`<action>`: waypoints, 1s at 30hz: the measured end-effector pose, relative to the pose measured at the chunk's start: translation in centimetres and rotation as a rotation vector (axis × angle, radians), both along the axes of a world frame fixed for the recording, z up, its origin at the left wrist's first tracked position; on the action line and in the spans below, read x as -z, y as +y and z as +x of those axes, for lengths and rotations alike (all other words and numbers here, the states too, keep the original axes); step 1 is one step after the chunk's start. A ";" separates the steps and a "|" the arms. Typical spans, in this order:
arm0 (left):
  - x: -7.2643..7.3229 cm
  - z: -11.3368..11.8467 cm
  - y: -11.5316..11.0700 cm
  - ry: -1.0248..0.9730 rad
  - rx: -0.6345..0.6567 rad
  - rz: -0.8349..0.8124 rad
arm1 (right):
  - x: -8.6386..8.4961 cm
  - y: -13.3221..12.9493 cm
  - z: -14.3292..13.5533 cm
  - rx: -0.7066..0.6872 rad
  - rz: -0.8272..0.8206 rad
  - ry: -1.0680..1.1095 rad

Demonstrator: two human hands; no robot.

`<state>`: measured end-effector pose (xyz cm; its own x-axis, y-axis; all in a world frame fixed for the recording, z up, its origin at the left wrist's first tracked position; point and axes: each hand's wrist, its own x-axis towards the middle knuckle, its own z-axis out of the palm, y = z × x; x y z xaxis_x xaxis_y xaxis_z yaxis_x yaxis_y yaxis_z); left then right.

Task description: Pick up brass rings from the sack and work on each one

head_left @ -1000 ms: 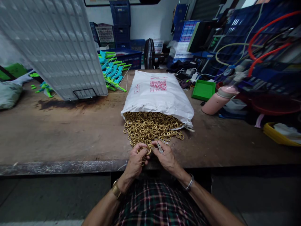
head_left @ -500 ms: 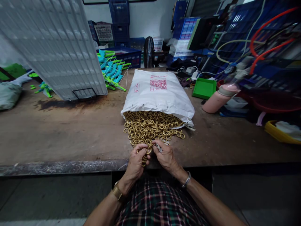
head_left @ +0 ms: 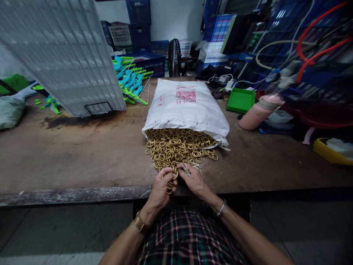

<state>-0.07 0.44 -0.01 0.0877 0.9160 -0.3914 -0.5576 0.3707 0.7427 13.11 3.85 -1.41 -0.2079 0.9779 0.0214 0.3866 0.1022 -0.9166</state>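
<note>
Pinching of gold-coloured rings (head_left: 177, 175) is done by the left hand (head_left: 160, 187), lower centre of the frame, thumb against fingers, more rings bunched under the curl. By the right hand (head_left: 197, 182), just beside, fingers bent, a slim pale implement (head_left: 186, 169) is held; whether a ring is also touched cannot be told. Step in hand, as judged: rings being worked at the fingertips; fine, steady pinching seems called for next. Forearms (head_left: 125, 239) are angled inward from the bottom edge, wrists bent little, hands held over the near edge of the table (head_left: 68, 158). Beyond, at centre, a loose ring pile (head_left: 171, 149) is spread from the mouth of a white sack (head_left: 187, 114).
</note>
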 end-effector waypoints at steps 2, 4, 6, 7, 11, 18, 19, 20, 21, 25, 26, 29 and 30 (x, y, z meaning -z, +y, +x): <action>0.0 0.0 0.0 -0.018 0.013 -0.002 | -0.1 0.0 0.0 -0.031 -0.015 0.021; 0.0 0.0 0.0 -0.037 0.018 -0.017 | -0.2 0.0 0.0 -0.009 -0.002 0.033; -0.1 -0.1 0.1 -0.053 0.014 -0.040 | -0.2 -0.1 0.0 0.025 0.014 0.036; -0.2 -0.1 0.1 -0.060 0.010 -0.052 | -0.1 -0.1 0.0 0.041 0.017 0.032; -0.3 -0.4 0.3 -0.079 0.008 -0.077 | 0.1 -0.3 0.0 0.067 0.017 -0.006; 0.1 -1.2 0.5 -0.109 0.085 -0.079 | 0.3 -0.3 0.0 0.084 0.006 -0.054; 0.1 -1.2 0.5 -0.101 0.096 -0.079 | 0.3 -0.4 0.0 0.083 0.012 -0.054; 0.2 -1.2 0.5 -0.087 0.102 -0.078 | 0.2 -0.4 0.0 0.076 0.018 -0.051; 0.2 -1.2 0.5 -0.070 0.103 -0.075 | 0.0 -0.5 0.0 0.062 0.026 -0.044; 0.1 -0.8 0.4 0.022 0.092 -0.033 | -0.6 -0.8 0.0 -0.022 0.074 -0.019; 0.0 -0.7 0.4 0.050 0.094 -0.016 | -0.7 -0.9 0.0 -0.039 0.078 -0.017; -0.1 -0.6 0.3 0.113 0.095 0.015 | -0.8 -0.9 0.0 -0.045 0.067 -0.002; -0.1 -0.6 0.3 0.116 0.089 0.018 | -0.8 -0.9 0.0 -0.035 0.061 0.007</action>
